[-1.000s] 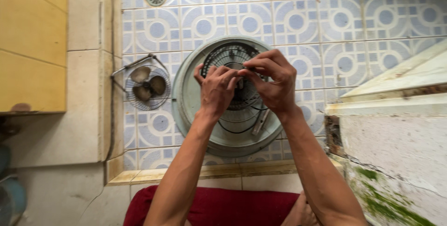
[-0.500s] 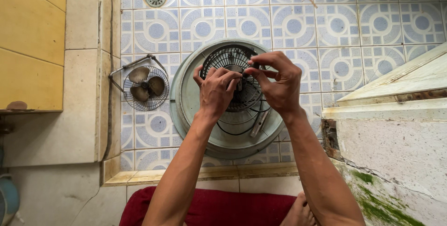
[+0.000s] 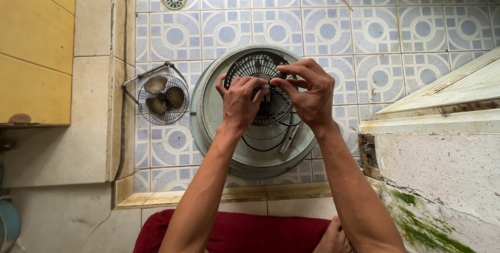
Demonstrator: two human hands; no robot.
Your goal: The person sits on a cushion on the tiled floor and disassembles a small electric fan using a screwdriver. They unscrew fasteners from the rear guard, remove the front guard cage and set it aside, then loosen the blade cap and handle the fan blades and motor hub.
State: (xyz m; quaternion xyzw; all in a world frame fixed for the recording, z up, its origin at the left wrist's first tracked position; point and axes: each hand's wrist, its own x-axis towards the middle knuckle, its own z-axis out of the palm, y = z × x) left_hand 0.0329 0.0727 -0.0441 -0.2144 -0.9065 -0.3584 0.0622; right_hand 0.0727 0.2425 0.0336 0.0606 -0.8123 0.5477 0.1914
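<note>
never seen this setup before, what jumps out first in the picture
In the middle, the left hand and right hand meet over a dark wire fan grille held above a round grey basin. To the left on the blue patterned tile floor lies a small fan with bronze blades in its cage.

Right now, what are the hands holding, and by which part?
Both hands, left hand and right hand, hold a dark wire fan guard at its centre hub, over a round basin.
</note>
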